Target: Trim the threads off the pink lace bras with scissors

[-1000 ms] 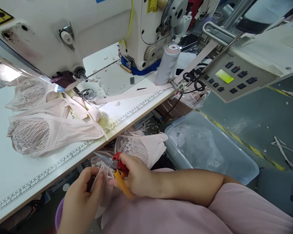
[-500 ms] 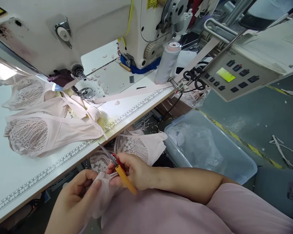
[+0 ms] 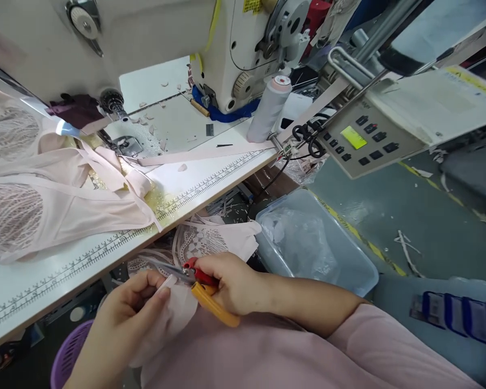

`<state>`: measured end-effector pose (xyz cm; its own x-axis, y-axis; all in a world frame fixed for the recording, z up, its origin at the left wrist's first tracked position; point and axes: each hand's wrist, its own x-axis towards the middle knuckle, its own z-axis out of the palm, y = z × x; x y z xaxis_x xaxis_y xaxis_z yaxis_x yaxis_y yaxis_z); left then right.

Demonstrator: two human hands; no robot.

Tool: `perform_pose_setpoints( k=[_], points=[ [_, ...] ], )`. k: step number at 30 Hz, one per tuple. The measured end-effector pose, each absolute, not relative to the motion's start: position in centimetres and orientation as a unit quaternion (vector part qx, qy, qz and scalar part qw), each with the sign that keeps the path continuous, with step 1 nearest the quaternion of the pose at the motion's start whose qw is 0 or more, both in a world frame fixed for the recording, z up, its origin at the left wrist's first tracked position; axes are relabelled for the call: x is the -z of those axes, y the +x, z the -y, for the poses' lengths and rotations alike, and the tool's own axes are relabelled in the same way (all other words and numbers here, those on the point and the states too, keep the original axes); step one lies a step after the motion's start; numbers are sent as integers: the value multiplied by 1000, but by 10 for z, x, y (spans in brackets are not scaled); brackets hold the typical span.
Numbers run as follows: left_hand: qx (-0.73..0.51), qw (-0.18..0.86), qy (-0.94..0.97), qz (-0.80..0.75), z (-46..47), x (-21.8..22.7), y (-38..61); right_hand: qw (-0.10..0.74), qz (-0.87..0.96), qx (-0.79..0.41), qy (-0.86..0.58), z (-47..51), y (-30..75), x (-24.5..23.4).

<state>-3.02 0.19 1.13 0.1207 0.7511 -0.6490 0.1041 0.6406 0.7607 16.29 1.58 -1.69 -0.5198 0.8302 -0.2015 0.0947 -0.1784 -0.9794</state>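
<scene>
My left hand (image 3: 133,308) pinches the edge of a pale pink piece of fabric (image 3: 182,305), which hangs down over my lap. In my right hand (image 3: 235,283) is a pair of scissors (image 3: 213,302) with red and orange handles. Its blades point left, close above the fabric edge by my left fingertips; whether they touch it I cannot tell. Below the table edge, lace bra pieces (image 3: 206,240) lie just beyond my hands. More pale pink bras (image 3: 76,202) rest on the table, partly under the sewing machine's needle area.
A sewing machine (image 3: 166,32) stands on the white table (image 3: 105,259) with a printed ruler. A thread cone (image 3: 269,108) and a control panel (image 3: 360,135) are at its right. A clear plastic bin (image 3: 348,259) sits below, a purple basket (image 3: 68,351) at lower left.
The scissors have turned flatter, and my right hand has shifted its grip to the handles. My left hand keeps its hold on the fabric. The whole view has swung to the right.
</scene>
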Motion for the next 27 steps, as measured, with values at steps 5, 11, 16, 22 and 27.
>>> perform_pose_setpoints(
  k=[5,11,16,22,27],
  points=[
    [-266,724,270,-577,-3,-2,-12,219,453,-771,-391,-10,178,24],
    [-253,757,254,-547,-5,11,-5,132,567,-744,-327,-30,203,37],
    [-250,758,267,-539,-5,20,-5,39,726,-643,-239,-41,224,50],
    [-273,739,280,-548,-4,29,-5,-49,771,-593,-228,-37,230,42],
    [-261,739,313,-536,-7,38,-7,-138,829,-458,-288,-36,228,28]
  ],
)
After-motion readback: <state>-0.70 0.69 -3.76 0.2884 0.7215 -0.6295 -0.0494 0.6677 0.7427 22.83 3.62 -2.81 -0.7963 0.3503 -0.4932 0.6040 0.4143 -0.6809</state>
